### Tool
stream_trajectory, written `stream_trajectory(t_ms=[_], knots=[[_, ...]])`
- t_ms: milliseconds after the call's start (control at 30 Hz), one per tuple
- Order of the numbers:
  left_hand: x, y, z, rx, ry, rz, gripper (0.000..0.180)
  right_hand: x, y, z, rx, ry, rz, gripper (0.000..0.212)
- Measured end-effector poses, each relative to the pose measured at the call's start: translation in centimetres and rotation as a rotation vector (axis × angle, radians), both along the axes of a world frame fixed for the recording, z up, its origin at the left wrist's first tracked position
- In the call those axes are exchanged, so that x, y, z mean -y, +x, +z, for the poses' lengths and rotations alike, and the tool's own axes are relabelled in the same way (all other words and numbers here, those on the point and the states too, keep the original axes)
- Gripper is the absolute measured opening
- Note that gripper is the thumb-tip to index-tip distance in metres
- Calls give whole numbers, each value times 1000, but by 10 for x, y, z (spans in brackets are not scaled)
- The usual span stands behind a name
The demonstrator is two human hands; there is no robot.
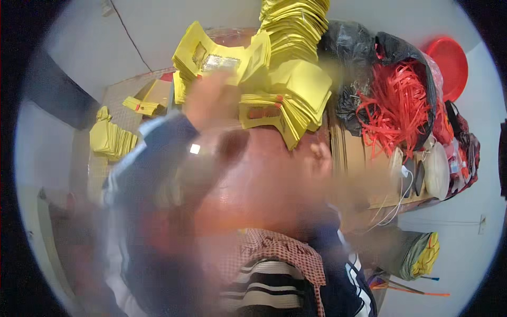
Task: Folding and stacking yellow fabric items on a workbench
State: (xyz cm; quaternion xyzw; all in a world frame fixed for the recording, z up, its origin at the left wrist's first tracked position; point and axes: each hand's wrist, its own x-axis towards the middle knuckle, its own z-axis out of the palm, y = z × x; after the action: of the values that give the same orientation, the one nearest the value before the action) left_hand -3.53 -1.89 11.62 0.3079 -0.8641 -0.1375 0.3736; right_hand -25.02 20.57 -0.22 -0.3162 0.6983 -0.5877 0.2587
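Observation:
My left hand (pixel 212 99), smeared by motion, is at the front of an opened stack of yellow folded papers (pixel 211 50) with a shiny foil patch; whether it grips them I cannot tell. Right of it on the reddish-brown table (pixel 232 174), a fanned bundle of yellow papers (pixel 298 95) bears a small red band. Close to that bundle's lower right, my right hand (pixel 318 161) is blurred, its fingers partly visible and their hold unclear. Behind stands a tall pile of yellow papers (pixel 293 24).
At the right, a black plastic bag (pixel 348 50) holds red plastic strips (pixel 398 103). Cardboard (pixel 351 153) and a white cable (pixel 404 193) lie nearer. More yellow papers (pixel 111 138) sit at the far left. A red round lid or basin (pixel 448 68) leans by the wall.

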Motion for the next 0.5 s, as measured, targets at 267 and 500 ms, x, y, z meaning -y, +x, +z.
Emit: stream_trajectory(t_ms=[267,500], knots=[[-59,-85,-64,-479,1524,-206,48,72,1,40,-122,-275,230,60],[-72,-80,-83,-532,1371,-76,38,42,45,6,-179,-201,392,62]])
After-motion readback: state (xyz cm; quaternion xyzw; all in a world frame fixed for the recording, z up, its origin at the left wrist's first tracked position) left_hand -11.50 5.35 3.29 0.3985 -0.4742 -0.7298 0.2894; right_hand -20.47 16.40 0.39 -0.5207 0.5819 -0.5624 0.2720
